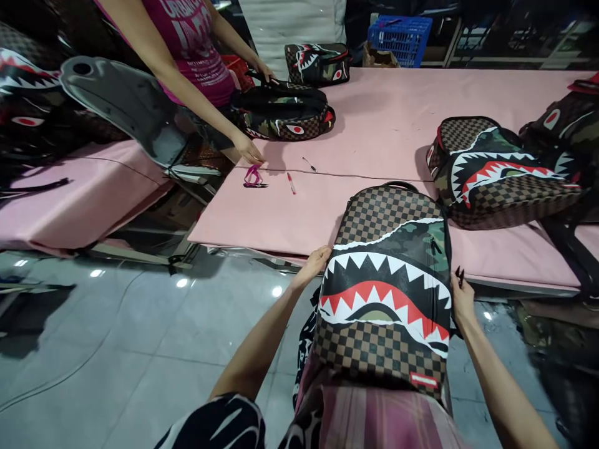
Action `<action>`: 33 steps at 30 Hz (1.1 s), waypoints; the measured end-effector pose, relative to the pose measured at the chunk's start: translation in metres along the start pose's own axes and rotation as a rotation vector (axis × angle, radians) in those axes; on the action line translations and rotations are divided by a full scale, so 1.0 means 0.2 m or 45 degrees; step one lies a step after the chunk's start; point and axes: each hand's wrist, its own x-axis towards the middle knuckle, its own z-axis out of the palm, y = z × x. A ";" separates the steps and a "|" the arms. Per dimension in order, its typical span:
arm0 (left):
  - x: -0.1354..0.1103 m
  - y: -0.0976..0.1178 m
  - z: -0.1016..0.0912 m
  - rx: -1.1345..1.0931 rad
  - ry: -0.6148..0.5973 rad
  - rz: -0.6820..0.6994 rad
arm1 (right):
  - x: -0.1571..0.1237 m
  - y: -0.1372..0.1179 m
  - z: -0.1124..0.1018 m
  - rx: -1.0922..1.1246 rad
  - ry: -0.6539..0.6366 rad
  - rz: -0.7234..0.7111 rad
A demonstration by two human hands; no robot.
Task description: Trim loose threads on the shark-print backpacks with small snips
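Left hand: my left hand [314,262] is clamped on the left side of the backpack [386,293], fingers curled over its edge and pressed against the panel.
Right hand: my right hand [461,298] grips the right side, thumb and fingers wrapped round the edge; a small dark tool [460,274] pokes up between my fingers, too small to tell what it is.
Backpack: checkered brown with a camouflage band and a big shark mouth, white teeth and red gums. I hold it face up between both hands, its top end resting on the near edge of the pink table [374,125], its bottom end against my lap.
Table top: pink scissors [253,177] lie near the left corner, a pen [291,183] just beside them, and another small pen-like item [309,164] a little further back.
Right side: a second shark backpack [496,171] lies on its side on the table, well apart from mine, with more bags stacked behind it at the edge of view.
Co-worker: a person in a magenta top stands across the corner, one hand [248,149] down on the table just above the scissors, the other hand [262,70] on a dark backpack [285,112] lying flat.
Far back: another shark bag [318,63] sits upright at the far edge, and a blue crate [400,38] stands behind the table.
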 end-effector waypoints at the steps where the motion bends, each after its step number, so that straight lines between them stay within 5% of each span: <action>1: -0.01 0.00 0.02 0.000 0.032 0.017 | 0.00 0.00 0.01 0.004 0.022 -0.001; 4: -0.03 0.07 0.07 -0.008 0.134 0.083 | -0.02 -0.02 0.02 0.045 0.087 -0.011; 6: -0.05 0.21 0.07 -0.022 0.196 0.140 | -0.03 -0.06 0.00 0.100 0.136 -0.041; 12: -0.12 1.08 0.07 0.257 0.390 0.473 | -0.07 -0.42 -0.19 0.368 0.004 -0.232; 15: -0.16 1.34 0.19 0.627 0.326 0.620 | -0.13 -0.62 -0.27 0.373 -0.131 -0.421; 19: -0.16 1.28 0.40 0.958 -0.206 0.504 | -0.25 -0.82 -0.23 0.086 -0.433 -0.648; 24: -0.22 1.19 0.54 0.764 -0.881 0.193 | -0.39 -0.95 -0.09 -0.118 -0.933 -0.798; 28: -0.29 1.18 0.56 0.529 -0.819 -0.087 | -0.43 -0.92 -0.04 -0.203 -1.116 -0.692; 33: -0.29 1.17 0.53 0.552 -0.770 -0.185 | -0.46 -0.88 -0.03 -0.206 -1.083 -0.672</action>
